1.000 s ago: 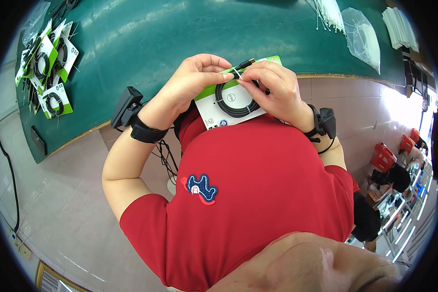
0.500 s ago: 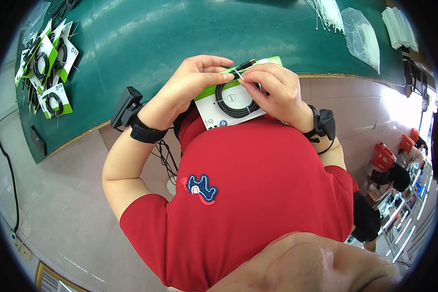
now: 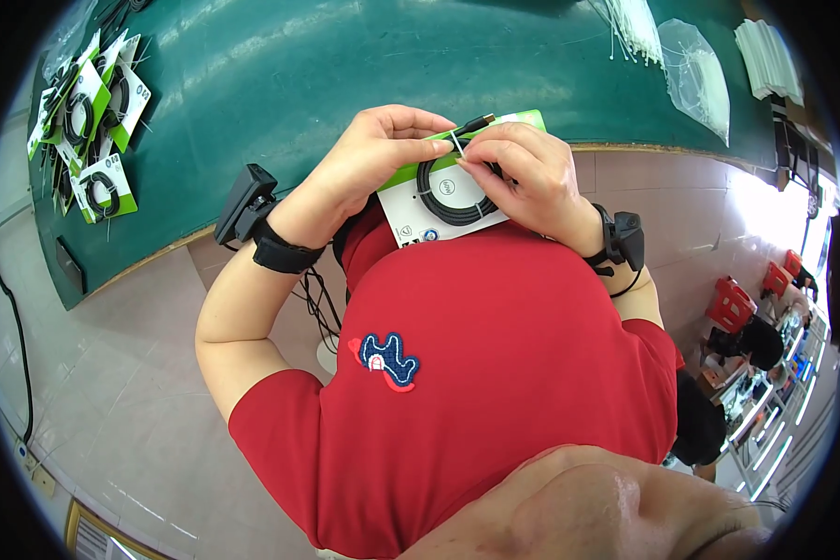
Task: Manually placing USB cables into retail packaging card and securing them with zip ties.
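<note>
So the black cable coil sits on a white-and-green card, upper centre of the frame. Right hand's pinching a thin white tie at the coil's top. Left hand has its thumb beside that tie, fingers curled, can't tell if it's actually gripping. Pile of carded cables, upper left; clear bag, upper right.

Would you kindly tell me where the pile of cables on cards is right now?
In the head view, the pile lies at the upper left on the green table, left of the left hand and near a flat black object.
</note>
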A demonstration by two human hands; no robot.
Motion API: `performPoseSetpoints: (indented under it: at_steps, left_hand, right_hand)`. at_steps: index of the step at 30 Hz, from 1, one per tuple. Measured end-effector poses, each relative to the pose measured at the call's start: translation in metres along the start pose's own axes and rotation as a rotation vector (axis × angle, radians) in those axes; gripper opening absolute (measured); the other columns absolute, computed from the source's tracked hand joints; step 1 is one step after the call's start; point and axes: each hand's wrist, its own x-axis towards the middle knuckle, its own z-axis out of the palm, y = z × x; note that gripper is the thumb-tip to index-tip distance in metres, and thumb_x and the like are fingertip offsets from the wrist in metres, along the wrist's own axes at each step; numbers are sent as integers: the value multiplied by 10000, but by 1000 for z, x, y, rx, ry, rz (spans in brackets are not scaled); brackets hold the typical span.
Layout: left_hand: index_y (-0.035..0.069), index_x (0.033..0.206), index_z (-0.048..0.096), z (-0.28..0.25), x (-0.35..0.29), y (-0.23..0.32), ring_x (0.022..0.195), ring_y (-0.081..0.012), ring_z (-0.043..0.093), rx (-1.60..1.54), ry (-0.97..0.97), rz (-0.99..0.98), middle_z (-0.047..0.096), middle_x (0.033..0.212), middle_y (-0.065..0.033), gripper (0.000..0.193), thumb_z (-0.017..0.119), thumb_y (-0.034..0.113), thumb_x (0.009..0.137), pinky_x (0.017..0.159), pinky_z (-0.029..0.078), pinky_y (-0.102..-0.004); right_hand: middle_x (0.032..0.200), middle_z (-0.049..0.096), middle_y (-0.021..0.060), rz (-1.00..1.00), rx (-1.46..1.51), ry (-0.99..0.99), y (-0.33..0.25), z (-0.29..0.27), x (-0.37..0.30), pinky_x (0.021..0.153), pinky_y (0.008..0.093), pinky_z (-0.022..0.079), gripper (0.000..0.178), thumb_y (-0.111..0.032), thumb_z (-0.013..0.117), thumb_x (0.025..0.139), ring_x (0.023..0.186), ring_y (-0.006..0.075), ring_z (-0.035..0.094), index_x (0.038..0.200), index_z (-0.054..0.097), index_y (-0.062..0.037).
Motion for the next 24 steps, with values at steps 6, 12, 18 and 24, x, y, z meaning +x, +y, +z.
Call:
performPoseSetpoints:
  at_steps: [6, 12, 18, 24]
  left_hand:
    - [3, 1151, 678, 2, 0, 0, 923, -133, 669, 16, 10, 22, 706, 1010, -74, 294, 712, 110, 880, 833, 537, -264]
    - [5, 1151, 682, 1, 0, 0, 925, -136, 672, -7, -15, 5, 708, 1013, -76, 299, 719, 110, 874, 835, 537, -265]
    - [2, 1152, 684, 1, -1, 1, 940, -140, 672, 8, 1, -21, 710, 1027, -84, 305, 723, 113, 871, 847, 536, -270]
    - [-7, 1156, 681, 2, -2, 3, 945, -144, 676, -5, -10, -16, 710, 1034, -91, 319, 729, 117, 866, 851, 540, -271]
  right_hand:
    - [827, 682, 76, -2, -3, -19, 0, 0, 0, 614, 325, 547, 182, -7, 784, 740, 728, 245, 677, 845, 639, -42]
    - [829, 679, 78, -2, 0, -25, -2, -1, 0, 621, 330, 549, 187, -6, 785, 735, 735, 252, 677, 848, 640, -42]
    - [841, 667, 76, 18, 4, -26, -3, -1, -1, 639, 336, 541, 190, -7, 786, 729, 750, 253, 667, 846, 642, -47]
    - [876, 631, 66, 50, -55, -48, -4, -4, 2, 656, 330, 512, 180, -13, 780, 736, 754, 249, 630, 850, 648, -56]
